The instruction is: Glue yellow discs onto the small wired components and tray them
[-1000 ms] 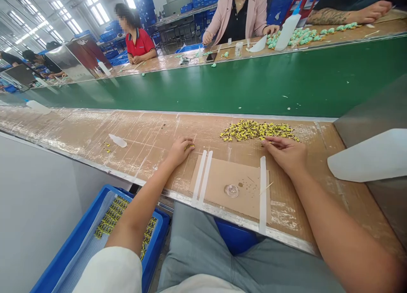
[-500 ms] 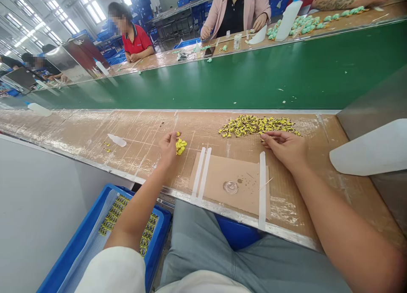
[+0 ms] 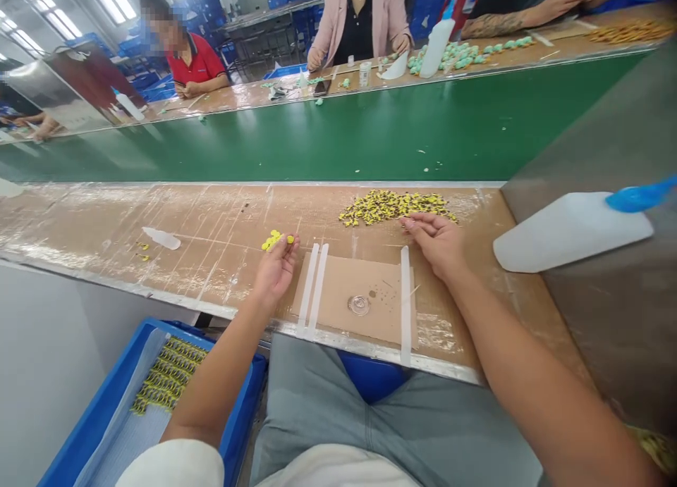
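My left hand (image 3: pixel 276 270) is turned partly palm up over the workbench, with a small round yellow piece (image 3: pixel 290 239) pinched at its fingertips. Just behind it lies a little group of similar yellow discs (image 3: pixel 271 240). My right hand (image 3: pixel 438 244) reaches to the front edge of a wide pile of tiny yellow-and-black pieces (image 3: pixel 391 206). Its thumb and forefinger are pressed together; what is between them is too small to make out. Between the hands, nearer me, a cardboard sheet (image 3: pixel 338 282) is taped down, with a small clear round dish (image 3: pixel 359 305) on it.
A white bottle with a blue cap (image 3: pixel 560 230) leans at the right by a metal panel (image 3: pixel 608 318). Beyond the bench runs a green conveyor belt (image 3: pixel 317 142), with co-workers across it. A blue tray (image 3: pixel 121 360) of yellow-and-black pieces sits low left. A translucent scraper-like piece (image 3: pixel 161 238) lies left.
My left hand has come round to the near right side of the yellow discs and turned its palm upward. My right hand stays by the pile. The view has swung to the right.
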The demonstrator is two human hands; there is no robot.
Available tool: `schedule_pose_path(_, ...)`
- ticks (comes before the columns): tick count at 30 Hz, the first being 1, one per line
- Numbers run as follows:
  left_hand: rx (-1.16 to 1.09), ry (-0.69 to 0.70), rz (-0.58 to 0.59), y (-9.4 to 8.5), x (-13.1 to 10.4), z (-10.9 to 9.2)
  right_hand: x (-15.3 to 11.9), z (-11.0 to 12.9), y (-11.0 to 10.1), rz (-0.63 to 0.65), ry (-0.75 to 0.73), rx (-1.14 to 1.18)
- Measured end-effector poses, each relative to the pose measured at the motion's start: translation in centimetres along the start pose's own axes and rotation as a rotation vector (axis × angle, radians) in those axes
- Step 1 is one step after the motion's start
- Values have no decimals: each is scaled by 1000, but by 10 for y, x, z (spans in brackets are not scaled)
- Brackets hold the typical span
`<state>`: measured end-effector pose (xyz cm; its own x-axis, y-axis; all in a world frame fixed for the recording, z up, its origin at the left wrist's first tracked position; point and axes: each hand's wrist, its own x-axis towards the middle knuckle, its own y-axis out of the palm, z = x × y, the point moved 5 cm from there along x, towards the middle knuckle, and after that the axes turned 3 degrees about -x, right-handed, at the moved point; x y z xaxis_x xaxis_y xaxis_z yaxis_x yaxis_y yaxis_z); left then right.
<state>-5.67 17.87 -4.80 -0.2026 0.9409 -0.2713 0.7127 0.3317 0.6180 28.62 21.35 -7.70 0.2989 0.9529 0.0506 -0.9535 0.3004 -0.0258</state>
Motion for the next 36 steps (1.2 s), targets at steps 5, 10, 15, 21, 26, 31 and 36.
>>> schedule_pose_path(5,-9,-37,28,9,-12,18,-29,21,16,168,131,305)
schedule_pose_path(10,141,-52,226,49,-35,47,-64,39,36,326,250,502)
schedule_pose_path(15,316,32,348,81,-64,62,-88,50,51,444,261,562)
schedule_pose_path(21,428,172,314,86,-93,63,-98,55,53,489,181,585)
schedule_pose_path(26,535,339,384,91,-109,52,-101,54,51,496,163,589)
schedule_pose_path(31,464,183,418,85,-109,49,-104,55,53,559,232,566)
schedule_pose_path(36,398,34,412,76,-108,52,-108,55,60,664,241,532)
